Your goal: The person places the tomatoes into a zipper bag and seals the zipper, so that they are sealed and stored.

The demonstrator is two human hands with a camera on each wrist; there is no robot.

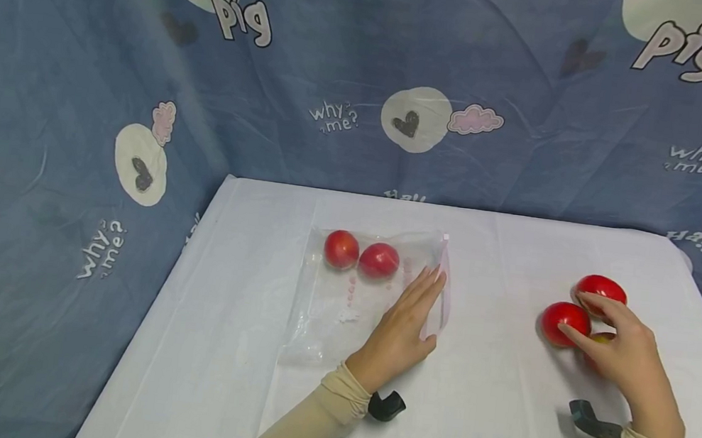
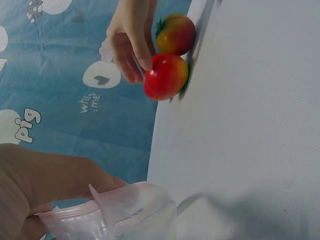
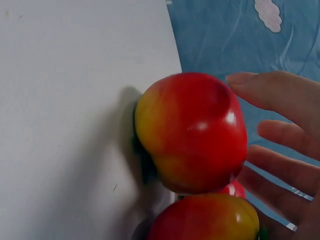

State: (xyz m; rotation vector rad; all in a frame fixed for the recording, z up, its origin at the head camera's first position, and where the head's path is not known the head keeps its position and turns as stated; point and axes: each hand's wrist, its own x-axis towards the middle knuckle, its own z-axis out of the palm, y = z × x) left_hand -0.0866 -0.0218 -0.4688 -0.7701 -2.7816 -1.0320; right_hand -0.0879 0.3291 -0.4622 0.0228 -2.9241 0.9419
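A clear zip bag lies on the table with two red tomato-like fruits inside it, near its far edge. My left hand rests at the bag's mouth, its fingers straight and thumb apart; in the left wrist view the bag's pink zip edge stands up beside it. At the right, three glossy red-and-yellow fruits sit close together, with green at their stem ends. My right hand reaches over them, thumb at the left fruit, index finger at the far fruit. The third is partly hidden by the hand.
A white cloth covers the table. Blue printed fabric hangs behind it and at the left side. Dark wrist-camera mounts sit at both sleeves, close above the tabletop.
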